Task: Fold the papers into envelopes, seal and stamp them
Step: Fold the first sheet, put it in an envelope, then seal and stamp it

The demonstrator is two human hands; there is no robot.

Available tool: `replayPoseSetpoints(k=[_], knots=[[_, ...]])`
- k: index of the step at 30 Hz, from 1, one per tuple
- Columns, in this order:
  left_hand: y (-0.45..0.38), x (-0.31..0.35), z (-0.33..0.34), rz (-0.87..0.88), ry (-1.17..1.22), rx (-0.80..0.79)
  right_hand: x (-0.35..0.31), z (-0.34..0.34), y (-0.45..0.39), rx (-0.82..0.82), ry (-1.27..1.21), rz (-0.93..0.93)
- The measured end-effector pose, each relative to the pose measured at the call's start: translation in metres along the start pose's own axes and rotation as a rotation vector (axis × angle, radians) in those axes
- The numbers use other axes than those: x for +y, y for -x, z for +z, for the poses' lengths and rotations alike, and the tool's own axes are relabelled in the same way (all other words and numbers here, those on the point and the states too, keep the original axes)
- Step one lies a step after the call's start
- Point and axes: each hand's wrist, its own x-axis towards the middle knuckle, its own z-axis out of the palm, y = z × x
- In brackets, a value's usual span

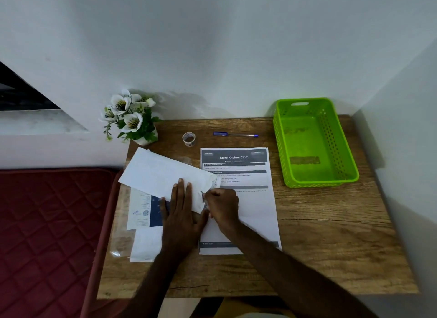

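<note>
Left hand [181, 213] flat, fingers straight and spread, pressing down on the near end of a folded white paper envelope [163, 175]. Right hand [222, 205] just beside it, fingers curled and pinching the crumpled, torn-looking right end of that same envelope. Envelope long and rectangular, smooth matte white, lying slantwise from the table's left edge toward the middle, its right corner overlapping a printed sheet [238, 199].

Printed sheet flat, white, with dark grey header band reading "Store Kitchen Cloth"; smaller bars below reading "TASK DESCRIPTION" and, partly covered, "TO FOLLOW". Finer lines too small to read. Another dark strip along the bottom edge, partly under the right forearm.

Under the envelope and left hand, more papers [144, 223]: one with a dark blue panel, a round stamp-like mark and blue handwriting, illegible; another plain white beneath. A clear glossy plastic sleeve [120, 242] at the table's left edge.

Table [331, 235] of rough brown wood grain with a dark crack line. Farther back, a small roll of clear tape [189, 138] standing upright, and a blue-capped ballpoint pen [235, 135] lying crosswise. At the back left corner, white artificial flowers [130, 115] with green leaves in a pale pot. At the right, a bright green rectangular plastic basket [350, 157] with perforated walls and a slot handle. Quilted maroon mattress [47, 223] left of the table.
</note>
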Motion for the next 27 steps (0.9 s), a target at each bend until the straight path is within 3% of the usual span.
replayPoseSetpoints(k=[6,16,21,27], knots=[[-0.001,-0.001,0.001,-0.004,-0.006,0.017,0.006,-0.025,0.009,0.255,0.128,-0.067],[0.002,0.004,0.007,0.078,-0.034,0.114,0.008,-0.017,0.0,-0.016,0.141,0.03],[0.003,0.012,0.001,0.115,0.003,0.191,0.003,-0.023,0.001,0.022,0.129,-0.023],[0.002,0.035,-0.001,0.225,0.054,0.25,0.001,-0.05,0.006,0.179,0.191,-0.063]])
